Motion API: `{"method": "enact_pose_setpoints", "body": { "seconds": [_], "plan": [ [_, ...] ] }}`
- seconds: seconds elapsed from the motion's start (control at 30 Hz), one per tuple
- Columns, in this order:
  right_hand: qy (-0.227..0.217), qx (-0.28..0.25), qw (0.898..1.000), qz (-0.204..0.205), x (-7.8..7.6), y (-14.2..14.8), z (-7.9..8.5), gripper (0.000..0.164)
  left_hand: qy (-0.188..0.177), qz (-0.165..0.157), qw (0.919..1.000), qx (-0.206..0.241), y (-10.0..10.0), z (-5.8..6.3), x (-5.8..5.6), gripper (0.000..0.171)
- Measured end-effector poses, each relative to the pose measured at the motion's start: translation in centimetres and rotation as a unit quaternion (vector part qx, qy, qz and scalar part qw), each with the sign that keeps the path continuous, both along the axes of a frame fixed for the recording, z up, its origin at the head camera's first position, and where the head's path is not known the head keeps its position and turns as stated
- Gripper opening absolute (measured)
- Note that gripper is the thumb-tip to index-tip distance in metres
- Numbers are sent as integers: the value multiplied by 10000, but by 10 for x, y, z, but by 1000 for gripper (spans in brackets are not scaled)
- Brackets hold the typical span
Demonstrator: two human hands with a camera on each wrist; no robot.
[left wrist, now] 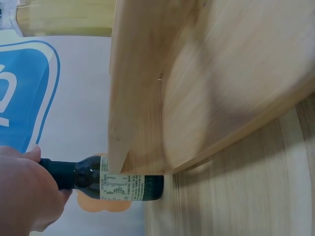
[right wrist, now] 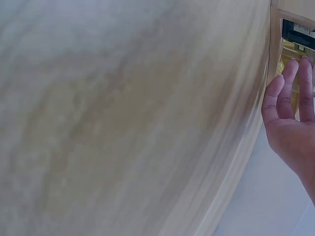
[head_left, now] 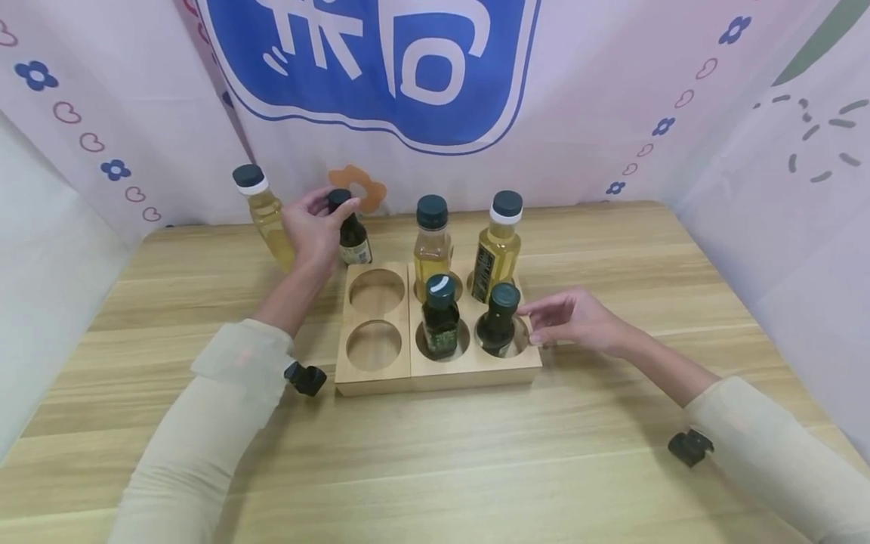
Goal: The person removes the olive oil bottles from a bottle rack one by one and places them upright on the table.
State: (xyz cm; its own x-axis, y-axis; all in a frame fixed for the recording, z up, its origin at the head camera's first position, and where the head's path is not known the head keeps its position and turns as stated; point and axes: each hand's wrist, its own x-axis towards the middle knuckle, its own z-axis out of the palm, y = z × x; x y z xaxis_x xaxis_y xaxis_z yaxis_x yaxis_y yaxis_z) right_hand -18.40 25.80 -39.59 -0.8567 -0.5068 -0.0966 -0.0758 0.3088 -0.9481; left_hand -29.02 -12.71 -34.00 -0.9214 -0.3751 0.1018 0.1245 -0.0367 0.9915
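My left hand (head_left: 311, 230) pinches a small dark bottle (head_left: 355, 245) by its black cap. That bottle stands upright on the table behind the left part of a wooden rack (head_left: 442, 378); its printed label (left wrist: 120, 184) faces the left wrist camera. At the rack's right side is my right hand (head_left: 578, 321), fingers loosely extended beside the front right hole. Whether its fingertips touch the rack, I cannot tell. Two dark bottles, one in the middle (head_left: 440, 325) and one on the right (head_left: 499, 325), occupy the front holes. Behind them stand two yellow bottles, left (head_left: 432, 249) and right (head_left: 501, 249).
A tall yellow bottle (head_left: 265, 215) stands left of my left hand, partly hidden by it. The rack's left section has two bare round holes, rear (head_left: 377, 293) and front (head_left: 374, 346). A printed cloth (head_left: 564, 136) hangs behind the wooden table (head_left: 476, 468).
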Motion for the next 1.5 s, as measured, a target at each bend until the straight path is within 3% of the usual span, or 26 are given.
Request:
{"method": "enact_pose_setpoints", "body": {
  "seconds": [0.23,0.4,0.57,0.77,0.9,1.17,1.3,1.5],
  "plan": [
    [14,-71,10000,55,0,0,0,50,344,-313,9989,-72,0,6,6,55],
    [-11,-66,10000,44,-1,0,0,50,526,-408,9949,-759,-1,13,14,56],
    [-6,-111,9999,69,-2,0,-1,50,824,-489,9829,-1571,1,19,26,52],
    [27,-74,9999,67,-2,1,-1,50,1313,-563,9657,-2169,8,25,41,39],
    [25,-92,9999,73,-2,1,-1,50,1399,-624,9557,-2512,13,27,50,32],
    [7,-192,9997,122,-2,1,-2,51,1323,-1272,9535,-2392,23,25,67,22],
    [-5,-206,9997,113,-2,1,-3,51,1298,-1440,9503,-2435,26,25,75,20],
    [34,-243,9996,156,-2,1,-3,51,1167,-1654,9529,-2258,29,27,83,14]
  ]
}}
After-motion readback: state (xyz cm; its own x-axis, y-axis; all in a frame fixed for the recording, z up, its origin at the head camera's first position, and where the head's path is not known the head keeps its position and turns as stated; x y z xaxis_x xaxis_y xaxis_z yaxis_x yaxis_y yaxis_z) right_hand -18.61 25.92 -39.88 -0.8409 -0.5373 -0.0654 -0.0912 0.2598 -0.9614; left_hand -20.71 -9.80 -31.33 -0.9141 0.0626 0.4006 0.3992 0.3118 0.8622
